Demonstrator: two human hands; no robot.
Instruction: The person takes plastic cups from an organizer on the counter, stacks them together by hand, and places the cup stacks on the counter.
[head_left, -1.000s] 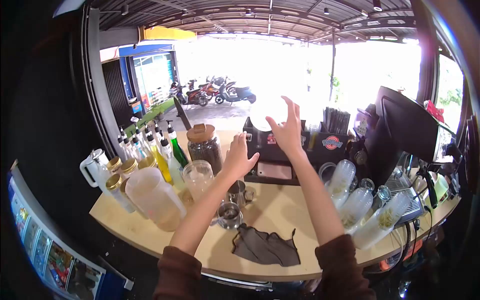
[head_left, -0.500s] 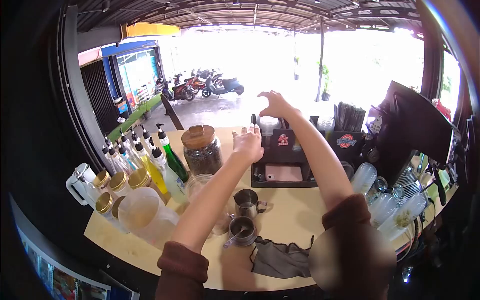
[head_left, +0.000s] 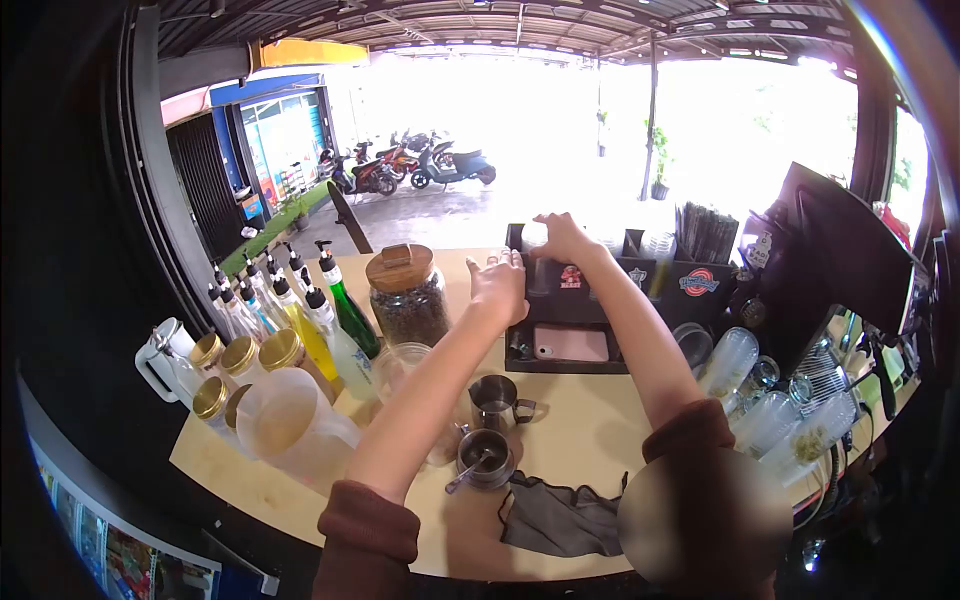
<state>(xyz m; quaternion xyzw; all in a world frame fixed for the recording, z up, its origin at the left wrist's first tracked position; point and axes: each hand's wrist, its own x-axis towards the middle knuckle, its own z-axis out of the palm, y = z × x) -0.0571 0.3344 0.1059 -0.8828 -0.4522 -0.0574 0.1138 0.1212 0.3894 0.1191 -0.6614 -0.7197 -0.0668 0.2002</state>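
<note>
While right hand (head_left: 568, 241) arches over one black caddy (head_left: 552, 305) on counter (head_left: 570, 425), left hand (head_left: 497, 289), loosely bent, is at its left end; any grip: cannot tell. Nearer: one steel pitcher (head_left: 492, 402), one metal cup (head_left: 475, 447).

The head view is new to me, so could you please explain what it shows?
There is no machine: a camera worn on a person's head looks forward and down, and each grip is a bare hand. The left grip is beside the black organizer; the right grip is above it, at some clear plasticware, though whether anything is held is unclear. On the wood-coloured counter stand pump bottles, a lidded jar and a metal pitcher, with a dark cloth nearer.
</note>
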